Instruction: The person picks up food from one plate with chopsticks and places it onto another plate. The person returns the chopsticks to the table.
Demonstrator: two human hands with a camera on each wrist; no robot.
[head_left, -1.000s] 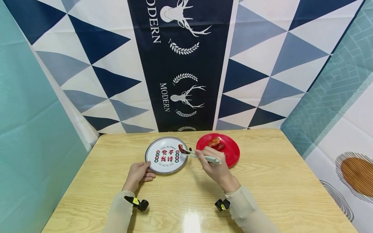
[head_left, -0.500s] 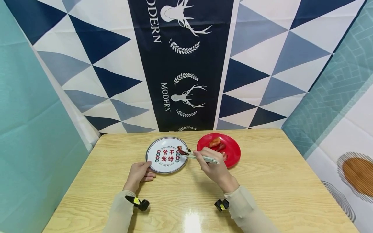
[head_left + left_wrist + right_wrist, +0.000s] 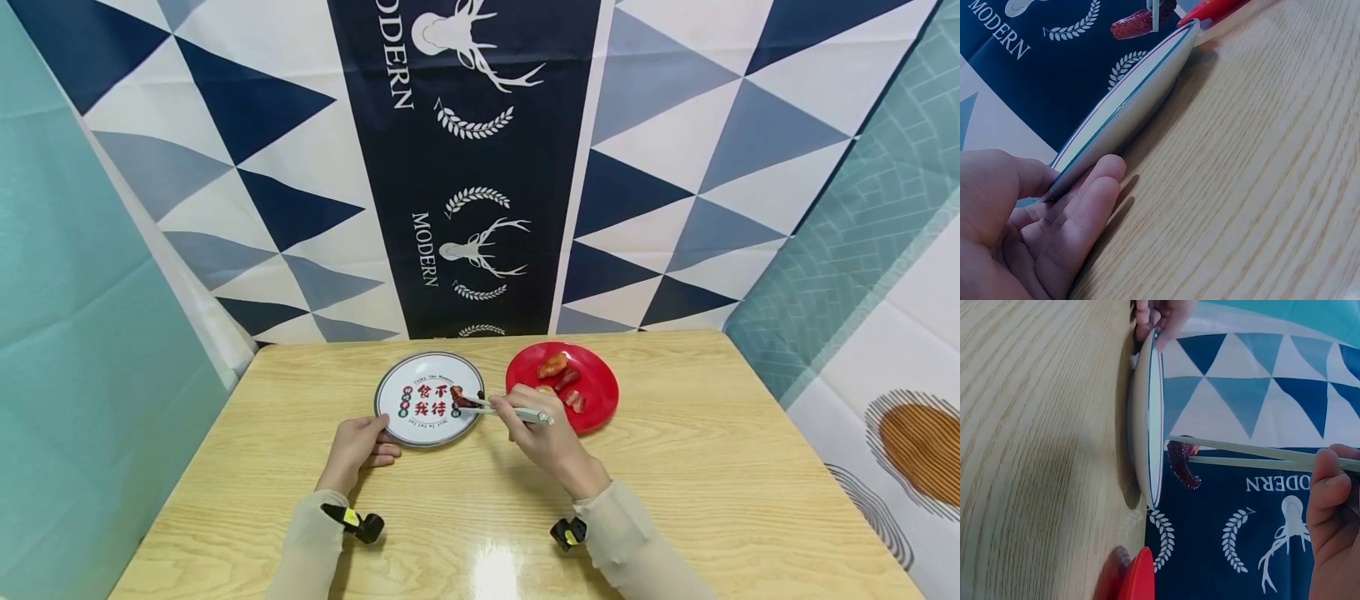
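A white plate with a dark rim line and printed red characters sits left of centre. My left hand grips its near-left rim; in the left wrist view the thumb is on top and the fingers lie under the edge. My right hand holds a pair of pale green chopsticks, which point left over the plate. Between their tips is a curved, dark red, glossy piece of food. In the right wrist view that piece hangs just above the plate, with a small gap between.
A red plate bearing several orange and reddish food pieces is at the back right, partly behind the right hand. The wooden table ends at a patterned cloth backdrop, with a teal cloth along the left.
My right hand has shifted slightly left, and the chopsticks have carried the food a little left and lower over the white plate. My left hand has stayed on the rim.
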